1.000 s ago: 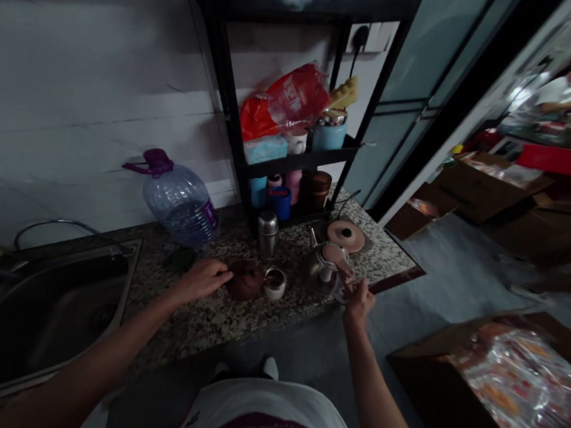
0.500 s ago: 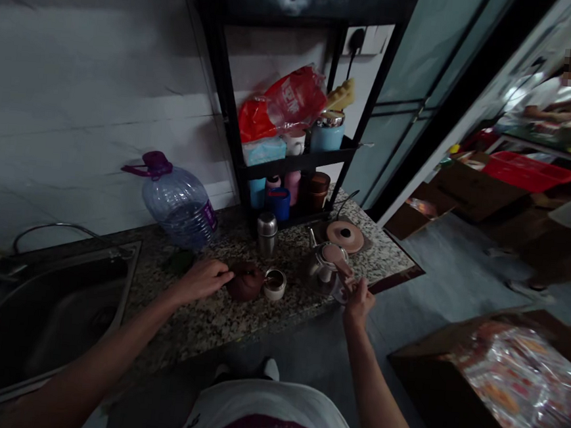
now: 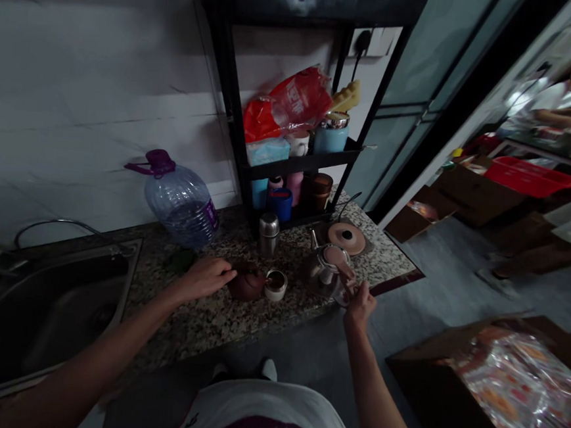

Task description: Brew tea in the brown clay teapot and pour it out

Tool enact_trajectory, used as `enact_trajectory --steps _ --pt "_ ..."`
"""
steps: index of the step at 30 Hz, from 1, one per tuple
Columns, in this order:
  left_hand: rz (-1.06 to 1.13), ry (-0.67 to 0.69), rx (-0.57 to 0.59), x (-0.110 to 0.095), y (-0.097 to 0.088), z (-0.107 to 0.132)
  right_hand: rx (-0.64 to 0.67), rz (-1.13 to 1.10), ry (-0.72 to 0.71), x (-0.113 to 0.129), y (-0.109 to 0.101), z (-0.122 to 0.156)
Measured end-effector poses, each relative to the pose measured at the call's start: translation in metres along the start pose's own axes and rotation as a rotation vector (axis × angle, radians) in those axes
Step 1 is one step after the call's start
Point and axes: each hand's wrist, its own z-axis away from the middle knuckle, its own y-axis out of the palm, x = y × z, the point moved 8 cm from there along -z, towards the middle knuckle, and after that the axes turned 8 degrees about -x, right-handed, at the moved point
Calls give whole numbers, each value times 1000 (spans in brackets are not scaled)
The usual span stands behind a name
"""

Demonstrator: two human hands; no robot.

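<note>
I see my left hand (image 3: pixel 208 279) gripping the teapot (image 3: pixel 247 285), my right hand (image 3: pixel 360 304) the kettle (image 3: pixel 332 257), counter edge (image 3: pixel 399 281) just alongside.

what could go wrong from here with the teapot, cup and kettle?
1. The brown teapot sits right against or very near the white cup; a nudge from the left hand at its side might jostle the cup.
2. The right hand grips the kettle by its handle near the counter edge; a sideways pull could tip it.
3. The steel flask stands close behind and might get knocked.
</note>
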Motion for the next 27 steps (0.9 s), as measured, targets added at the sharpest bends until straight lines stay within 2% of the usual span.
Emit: enact_trajectory --steps 8,17,27 --pt "-28 15 -3 -5 -3 0 -16 8 9 -2 -2 -2" --pt "-82 44 -34 -4 -2 -5 -33 8 20 10 -1 4" --pt "-147 41 -16 -8 -6 -5 -1 -3 25 2 0 -1"
